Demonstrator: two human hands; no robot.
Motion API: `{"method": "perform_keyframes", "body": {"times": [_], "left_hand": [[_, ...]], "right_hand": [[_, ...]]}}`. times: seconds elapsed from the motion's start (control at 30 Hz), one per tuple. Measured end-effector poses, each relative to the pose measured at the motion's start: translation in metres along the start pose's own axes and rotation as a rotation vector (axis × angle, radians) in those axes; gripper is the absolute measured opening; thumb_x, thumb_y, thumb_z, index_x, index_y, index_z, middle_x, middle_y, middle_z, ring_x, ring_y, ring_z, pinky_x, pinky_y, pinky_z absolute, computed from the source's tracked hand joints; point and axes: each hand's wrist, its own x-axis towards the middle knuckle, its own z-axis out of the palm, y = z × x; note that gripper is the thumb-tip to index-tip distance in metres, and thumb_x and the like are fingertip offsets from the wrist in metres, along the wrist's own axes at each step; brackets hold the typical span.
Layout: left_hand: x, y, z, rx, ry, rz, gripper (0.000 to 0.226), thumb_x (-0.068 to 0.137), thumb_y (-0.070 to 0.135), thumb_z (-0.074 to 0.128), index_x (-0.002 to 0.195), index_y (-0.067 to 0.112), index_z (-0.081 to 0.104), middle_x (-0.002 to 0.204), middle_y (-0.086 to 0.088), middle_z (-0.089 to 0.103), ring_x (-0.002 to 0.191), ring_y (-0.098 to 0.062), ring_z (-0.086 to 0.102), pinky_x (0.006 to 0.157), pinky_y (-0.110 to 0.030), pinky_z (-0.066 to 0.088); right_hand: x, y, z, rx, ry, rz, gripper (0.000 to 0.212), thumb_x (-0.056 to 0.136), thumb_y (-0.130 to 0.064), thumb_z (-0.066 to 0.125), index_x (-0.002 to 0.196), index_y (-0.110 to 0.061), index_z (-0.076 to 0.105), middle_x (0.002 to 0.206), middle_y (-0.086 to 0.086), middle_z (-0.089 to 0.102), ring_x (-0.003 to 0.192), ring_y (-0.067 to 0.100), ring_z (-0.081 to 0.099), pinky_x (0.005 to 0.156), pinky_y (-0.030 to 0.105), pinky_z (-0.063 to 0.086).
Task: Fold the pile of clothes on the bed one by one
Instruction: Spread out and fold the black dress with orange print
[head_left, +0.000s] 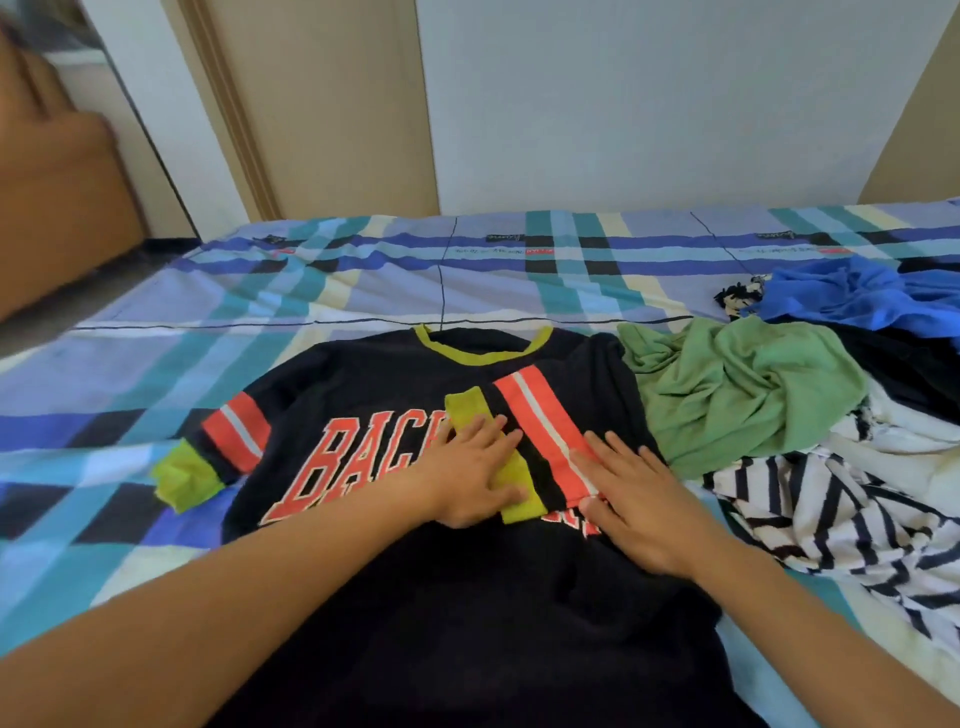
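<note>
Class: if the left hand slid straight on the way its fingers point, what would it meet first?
Probably the red-and-white sleeve stripe, just past its fingertips: the left hand, flat on the yellow-green cuff, points up and right toward it.

One plaid bedsheet (156, 322); one black T-shirt (415, 597) at centre, with two orange-striped sleeves (236, 439); two bare hands, left hand (475, 470) and right hand (636, 499). At 3 o'clock, at least four loose garments: one green garment (743, 395), one blue garment (852, 296), one black-and-white striped garment (831, 509), one black garment (904, 364).
</note>
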Motion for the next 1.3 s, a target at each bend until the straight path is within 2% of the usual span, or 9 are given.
{"method": "perform_keyframes", "body": {"times": [0.27, 0.37, 0.47, 0.67, 0.8, 0.9, 1.07, 1.2, 1.3], "left_hand": [[-0.067, -0.058, 0.007, -0.26, 0.138, -0.177, 0.063, 0.097, 0.054, 0.046, 0.151, 0.021, 0.038, 0.159, -0.003, 0.032, 0.147, -0.025, 0.027, 0.121, -0.051, 0.021], [-0.088, -0.093, 0.009, -0.263, 0.405, -0.268, 0.042, 0.092, 0.054, 0.049, 0.11, 0.018, 0.062, 0.115, -0.002, 0.06, 0.111, -0.023, 0.056, 0.101, -0.043, 0.042], [-0.11, -0.137, 0.008, -0.335, 0.624, -0.501, 0.039, 0.088, 0.048, 0.051, 0.107, 0.016, 0.063, 0.113, -0.008, 0.06, 0.109, -0.03, 0.057, 0.093, -0.043, 0.046], [-0.143, -0.207, 0.033, -0.433, 0.525, -0.979, 0.07, 0.081, 0.054, 0.065, 0.133, 0.01, 0.045, 0.133, -0.018, 0.051, 0.127, -0.041, 0.046, 0.102, -0.051, 0.04], [-0.143, -0.225, 0.037, -0.582, 0.59, -0.848, 0.043, 0.084, 0.034, 0.068, 0.115, 0.007, 0.057, 0.114, -0.02, 0.064, 0.106, -0.041, 0.06, 0.088, -0.046, 0.05], [-0.146, -0.237, 0.012, -0.813, 0.9, -0.788, 0.011, 0.086, 0.009, 0.061, 0.097, 0.009, 0.06, 0.094, -0.017, 0.065, 0.086, -0.035, 0.059, 0.079, -0.043, 0.051], [-0.156, -0.269, -0.023, -1.202, 1.384, -0.711, 0.032, 0.08, -0.011, 0.043, 0.094, 0.014, 0.054, 0.102, -0.01, 0.057, 0.073, -0.019, 0.053, 0.051, -0.025, 0.047], [-0.145, -0.287, -0.005, -1.394, 1.172, -1.054, 0.054, 0.088, 0.018, 0.06, 0.137, 0.009, 0.039, 0.138, -0.011, 0.04, 0.101, -0.028, 0.051, 0.088, -0.034, 0.047], [-0.141, -0.298, 0.008, -1.619, 0.993, -1.177, 0.078, 0.083, 0.038, 0.069, 0.144, 0.006, 0.03, 0.132, -0.012, 0.049, 0.116, -0.035, 0.053, 0.101, -0.049, 0.048]], "right_hand": [[-0.005, -0.007, -0.008, -0.082, -0.118, 0.103, 0.132, 0.039, -0.093, -0.035, 0.154, -0.032, -0.013, 0.156, -0.011, -0.026, 0.147, 0.007, -0.021, 0.122, 0.036, -0.006], [-0.001, -0.02, -0.025, -0.089, -0.178, 0.159, 0.114, 0.065, -0.096, -0.01, 0.159, -0.034, 0.007, 0.162, -0.012, -0.013, 0.154, 0.012, -0.006, 0.123, 0.043, 0.003], [0.018, -0.054, -0.045, -0.173, -0.144, 0.223, 0.062, 0.094, -0.068, 0.025, 0.134, -0.029, 0.054, 0.146, -0.002, 0.046, 0.14, 0.019, 0.039, 0.119, 0.055, 0.02], [0.068, -0.155, -0.059, -0.013, -0.119, 0.034, 0.065, 0.099, -0.053, 0.048, 0.153, -0.022, 0.033, 0.16, 0.003, 0.031, 0.143, 0.022, 0.037, 0.116, 0.039, 0.032], [0.098, -0.213, -0.046, 0.059, -0.143, -0.058, 0.07, 0.098, -0.05, 0.051, 0.157, -0.021, 0.025, 0.163, 0.006, 0.024, 0.147, 0.024, 0.031, 0.117, 0.038, 0.029], [0.115, -0.244, -0.036, 0.06, -0.166, -0.091, 0.07, 0.1, -0.05, 0.049, 0.158, -0.021, 0.022, 0.165, 0.006, 0.019, 0.147, 0.027, 0.03, 0.116, 0.04, 0.029], [0.13, -0.256, -0.009, 0.007, -0.183, -0.136, 0.073, 0.099, -0.053, 0.045, 0.159, -0.02, 0.019, 0.166, 0.005, 0.012, 0.15, 0.027, 0.023, 0.121, 0.045, 0.024], [0.136, -0.251, 0.0, -0.032, -0.121, -0.141, 0.072, 0.098, -0.058, 0.044, 0.157, -0.021, 0.025, 0.162, 0.005, 0.023, 0.147, 0.027, 0.029, 0.118, 0.049, 0.029], [0.143, -0.254, -0.005, 0.048, 0.053, -0.096, 0.062, 0.098, -0.059, 0.041, 0.146, -0.02, 0.043, 0.143, 0.004, 0.048, 0.125, 0.023, 0.053, 0.103, 0.043, 0.046]]}}
